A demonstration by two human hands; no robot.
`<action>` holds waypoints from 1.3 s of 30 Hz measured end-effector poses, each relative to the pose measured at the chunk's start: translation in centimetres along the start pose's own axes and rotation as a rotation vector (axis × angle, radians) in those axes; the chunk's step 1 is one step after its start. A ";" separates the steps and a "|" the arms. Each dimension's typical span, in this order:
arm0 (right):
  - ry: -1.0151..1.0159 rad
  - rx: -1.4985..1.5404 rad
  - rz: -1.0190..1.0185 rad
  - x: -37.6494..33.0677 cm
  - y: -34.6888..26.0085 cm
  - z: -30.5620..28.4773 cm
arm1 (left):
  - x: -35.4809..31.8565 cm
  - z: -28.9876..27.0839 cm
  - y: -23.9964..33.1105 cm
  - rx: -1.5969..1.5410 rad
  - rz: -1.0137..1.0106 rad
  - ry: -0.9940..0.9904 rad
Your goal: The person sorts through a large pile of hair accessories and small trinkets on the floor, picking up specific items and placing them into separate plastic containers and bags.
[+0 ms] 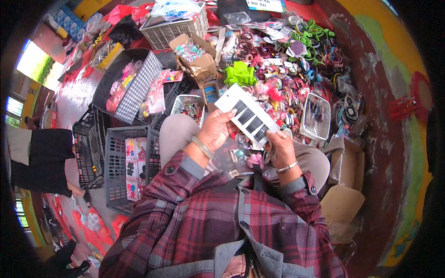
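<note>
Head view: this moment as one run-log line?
left hand: holds white rectangular card bearing black bars | right hand: holds card's right end | beyond card: bright green bundle | right: white plastic basket

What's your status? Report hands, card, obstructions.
Left hand, right hand: both gripping white card. Card tilted, black strips showing. Nothing across its middle; accessory pile beyond.

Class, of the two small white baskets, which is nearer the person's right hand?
The basket at the picture's right, just beyond the right hand holding the white card. The other basket is farther left, beyond the left knee.
</note>
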State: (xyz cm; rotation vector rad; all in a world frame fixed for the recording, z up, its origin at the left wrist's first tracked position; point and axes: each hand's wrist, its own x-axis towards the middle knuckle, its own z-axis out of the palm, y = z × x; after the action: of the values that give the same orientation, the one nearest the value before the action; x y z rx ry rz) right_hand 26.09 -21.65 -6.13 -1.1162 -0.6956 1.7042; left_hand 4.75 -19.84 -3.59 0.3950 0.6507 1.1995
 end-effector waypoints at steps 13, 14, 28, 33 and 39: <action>-0.416 -0.369 -0.253 -2.1 -4.7 1.0 | -1.0 0.4 2.2 -0.022 -0.177 -0.052; -0.463 -0.403 -0.274 -1.9 -4.0 0.8 | -1.1 0.3 1.9 -0.036 -0.229 -0.080; -0.472 -0.511 -0.361 -2.3 -2.5 0.4 | -2.6 0.6 -2.7 -0.034 -0.161 -0.176; -0.456 -0.650 -0.423 -2.2 -2.9 0.1 | -3.1 1.3 -2.2 -0.046 -0.161 -0.200; -0.459 -0.566 -0.433 -2.5 -2.7 0.2 | -3.2 1.5 -2.0 -0.045 -0.133 -0.245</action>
State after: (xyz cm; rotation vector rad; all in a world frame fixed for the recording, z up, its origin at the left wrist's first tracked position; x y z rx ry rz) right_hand 27.29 -22.90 -2.86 -0.8424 -1.6566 1.4210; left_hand 6.46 -23.44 -2.83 0.4458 0.4303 1.0178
